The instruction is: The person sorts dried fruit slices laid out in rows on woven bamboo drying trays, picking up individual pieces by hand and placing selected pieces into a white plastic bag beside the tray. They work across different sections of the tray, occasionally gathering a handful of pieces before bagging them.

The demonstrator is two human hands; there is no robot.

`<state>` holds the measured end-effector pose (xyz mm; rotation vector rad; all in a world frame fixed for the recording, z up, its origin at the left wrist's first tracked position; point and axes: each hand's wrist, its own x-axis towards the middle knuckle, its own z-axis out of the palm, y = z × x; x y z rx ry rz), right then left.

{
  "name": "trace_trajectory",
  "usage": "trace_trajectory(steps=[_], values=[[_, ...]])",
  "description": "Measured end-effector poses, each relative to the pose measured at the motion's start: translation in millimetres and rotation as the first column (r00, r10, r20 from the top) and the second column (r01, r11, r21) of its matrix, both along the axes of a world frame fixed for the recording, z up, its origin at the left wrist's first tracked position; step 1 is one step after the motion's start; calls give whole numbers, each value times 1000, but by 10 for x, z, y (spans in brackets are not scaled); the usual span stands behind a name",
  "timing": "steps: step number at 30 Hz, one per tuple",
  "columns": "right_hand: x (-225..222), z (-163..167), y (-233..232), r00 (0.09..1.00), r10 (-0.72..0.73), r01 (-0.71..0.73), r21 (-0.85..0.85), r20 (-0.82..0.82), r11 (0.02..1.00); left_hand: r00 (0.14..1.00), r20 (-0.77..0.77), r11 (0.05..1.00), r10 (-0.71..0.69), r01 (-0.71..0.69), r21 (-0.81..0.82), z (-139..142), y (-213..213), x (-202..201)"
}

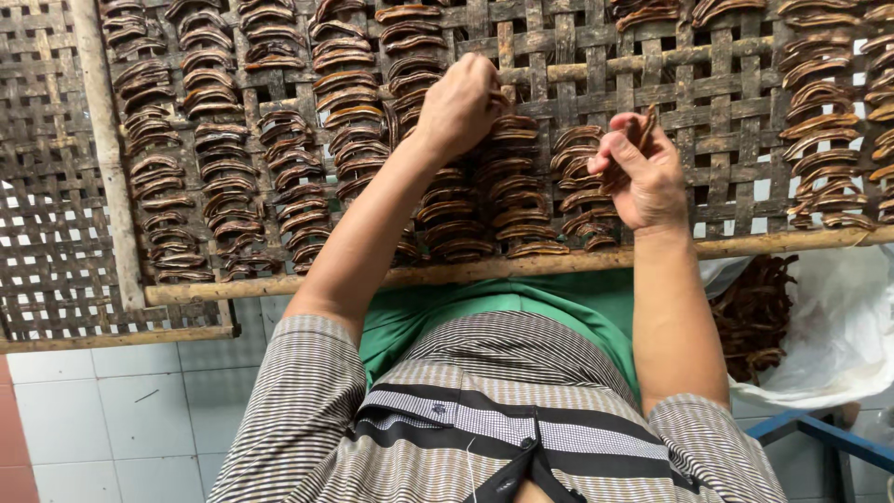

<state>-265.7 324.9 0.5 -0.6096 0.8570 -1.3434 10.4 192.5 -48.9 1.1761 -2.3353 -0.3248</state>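
A woven bamboo rack (717, 140) lies in front of me, covered with rows of curved brown dried slices (223, 177). My left hand (461, 102) reaches forward over the middle of the rack, fingers closed on a brown slice at the top of a row (512, 186). My right hand (643, 172) is raised nearer to me, pinching a few brown slices (645, 126) between thumb and fingers, just above a short row (582, 196).
A bamboo pole (466, 270) edges the rack's near side. A second woven rack (47, 214) lies at the left. At the right, a white sack (838, 326) holds a pile of loose brown slices (759, 312). A blue frame (819, 436) and white floor tiles (112, 419) sit below.
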Motion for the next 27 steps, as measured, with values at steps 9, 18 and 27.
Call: trace_trajectory(steps=[9, 18, 27], values=[[20, 171, -362, 24, -363, -512, -323, -932, 796, 725, -649, 812, 230, 224, 539, 186, 83, 385], [184, 252, -318, -199, -444, -658, -217, -873, 721, 985, -164, 958, 49, 0, 285, 226, 304, -104], [-132, 210, 86, 310, -343, -215, -417, -887, 883, 982, 181, 999, 48, -46, -13, 285, 603, -319]])
